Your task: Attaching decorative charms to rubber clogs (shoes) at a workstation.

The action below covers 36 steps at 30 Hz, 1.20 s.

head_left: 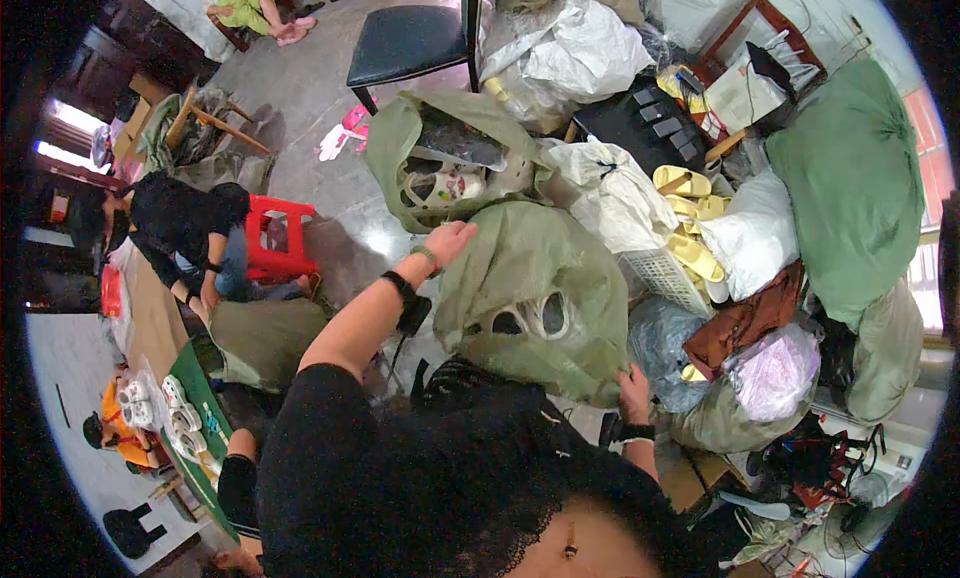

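Note:
In front of me is a large olive-green woven sack (540, 248) with its mouth spread wide. White openwork shoes (550, 316) and dark shapes show down inside it. My left hand (448, 244) is closed on the sack's far left rim, a dark band on its wrist. At the near right, my right hand (632, 392) grips the opposite edge, its fingers partly hidden by the cloth. Touching it on the far side stands a second green sack (395, 148), also open, with white clogs (455, 185) and clear plastic inside.
A black chair (415, 43) stands beyond the sacks. To the right are a white basket (665, 283) of yellow slippers (695, 258), white bags and a big stuffed green sack (850, 188). At left, a person (185, 223) handles another sack by a red stool (280, 240).

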Available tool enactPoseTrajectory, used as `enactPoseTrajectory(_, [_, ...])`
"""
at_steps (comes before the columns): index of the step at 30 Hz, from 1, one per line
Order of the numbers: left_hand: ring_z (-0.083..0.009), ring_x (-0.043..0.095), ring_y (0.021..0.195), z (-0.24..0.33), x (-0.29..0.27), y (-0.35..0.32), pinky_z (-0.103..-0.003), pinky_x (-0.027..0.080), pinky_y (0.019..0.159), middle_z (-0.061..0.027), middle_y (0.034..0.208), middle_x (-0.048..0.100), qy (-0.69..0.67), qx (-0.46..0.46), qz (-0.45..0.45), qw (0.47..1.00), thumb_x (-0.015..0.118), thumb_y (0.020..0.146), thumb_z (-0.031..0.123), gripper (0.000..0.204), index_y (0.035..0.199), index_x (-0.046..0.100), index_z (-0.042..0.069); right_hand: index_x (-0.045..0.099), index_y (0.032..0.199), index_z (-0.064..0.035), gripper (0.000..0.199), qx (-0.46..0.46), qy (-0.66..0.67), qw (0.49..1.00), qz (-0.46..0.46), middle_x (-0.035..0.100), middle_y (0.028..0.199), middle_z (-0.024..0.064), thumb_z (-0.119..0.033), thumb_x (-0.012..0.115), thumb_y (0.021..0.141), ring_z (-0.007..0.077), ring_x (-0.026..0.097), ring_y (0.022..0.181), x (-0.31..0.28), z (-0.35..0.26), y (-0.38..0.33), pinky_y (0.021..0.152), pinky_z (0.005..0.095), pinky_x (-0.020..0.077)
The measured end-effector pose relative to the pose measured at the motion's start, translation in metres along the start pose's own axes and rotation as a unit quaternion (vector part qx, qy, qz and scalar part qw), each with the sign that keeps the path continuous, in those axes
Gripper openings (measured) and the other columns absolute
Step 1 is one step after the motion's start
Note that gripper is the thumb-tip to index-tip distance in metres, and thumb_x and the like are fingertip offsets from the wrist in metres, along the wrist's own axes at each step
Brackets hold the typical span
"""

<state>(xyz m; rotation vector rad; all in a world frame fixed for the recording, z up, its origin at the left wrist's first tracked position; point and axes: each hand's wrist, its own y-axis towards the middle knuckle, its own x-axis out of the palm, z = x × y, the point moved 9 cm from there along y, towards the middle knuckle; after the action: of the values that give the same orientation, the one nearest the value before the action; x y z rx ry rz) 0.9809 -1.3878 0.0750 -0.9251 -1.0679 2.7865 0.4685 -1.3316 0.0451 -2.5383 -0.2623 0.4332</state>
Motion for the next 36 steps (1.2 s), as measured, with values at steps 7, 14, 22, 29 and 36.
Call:
enactPoseTrajectory(7, [-0.0298, 0.049, 0.113, -0.006, 0.053, 0.195, -0.045, 0.047, 0.087, -0.0124, 0.123, 0.051, 0.410, 0.067, -0.034, 0.909, 0.060, 0.080, 0.017, 0.041, 0.117, 0.049, 0.004, 0.057, 0.103, 0.0015, 0.026, 0.011, -0.031, 0.998, 0.051, 0.061, 0.088, 0.0030, -0.006, 0.055, 0.079, 0.0106, 0.054, 0.080, 0.020, 0.032, -0.014, 0.070, 0.0257, 0.0439])
enactPoseTrajectory(14, [-0.0283, 0.054, 0.110, -0.038, 0.070, 0.259, -0.048, 0.039, 0.092, -0.0128, 0.120, 0.056, 0.267, -0.099, 0.036, 0.958, 0.047, 0.088, 0.021, 0.034, 0.118, 0.051, 0.008, 0.047, 0.077, -0.0045, 0.013, 0.094, 0.006, 0.991, 0.097, 0.047, 0.069, -0.0021, -0.005, 0.060, 0.078, 0.0071, 0.043, 0.062, 0.045, -0.025, -0.034, 0.054, 0.0248, 0.0376])
enactPoseTrajectory(22, [-0.0335, 0.058, 0.101, -0.087, 0.059, 0.225, -0.042, 0.046, 0.087, -0.0205, 0.105, 0.062, 0.203, -0.098, 0.075, 0.971, 0.048, 0.083, 0.019, 0.028, 0.102, 0.062, 0.004, 0.052, 0.073, -0.0058, 0.010, 0.147, -0.011, 0.987, 0.060, 0.048, 0.068, -0.0045, -0.005, 0.060, 0.079, 0.0056, 0.043, 0.065, 0.047, -0.009, -0.042, 0.058, 0.0229, 0.0361])
enactPoseTrajectory(29, [-0.0421, 0.057, 0.093, -0.114, 0.024, 0.149, -0.047, 0.045, 0.083, -0.0247, 0.095, 0.062, 0.115, -0.056, 0.168, 0.977, 0.040, 0.084, 0.031, 0.041, 0.088, 0.064, -0.002, 0.055, 0.082, -0.0054, 0.006, 0.092, 0.084, 0.991, 0.054, 0.055, 0.076, -0.0022, -0.004, 0.059, 0.078, 0.0070, 0.050, 0.070, 0.027, 0.010, -0.055, 0.062, 0.0240, 0.0412])
enactPoseTrajectory(36, [-0.0442, 0.055, 0.091, -0.042, 0.001, 0.099, -0.049, 0.043, 0.081, -0.0273, 0.094, 0.060, 0.123, 0.052, 0.182, 0.974, 0.041, 0.082, 0.034, 0.044, 0.088, 0.063, -0.003, 0.053, 0.087, -0.0066, 0.014, 0.067, 0.276, 0.948, 0.143, 0.055, 0.071, 0.0019, 0.001, 0.059, 0.076, 0.0122, 0.053, 0.060, -0.009, 0.002, -0.103, 0.051, 0.0266, 0.0435])
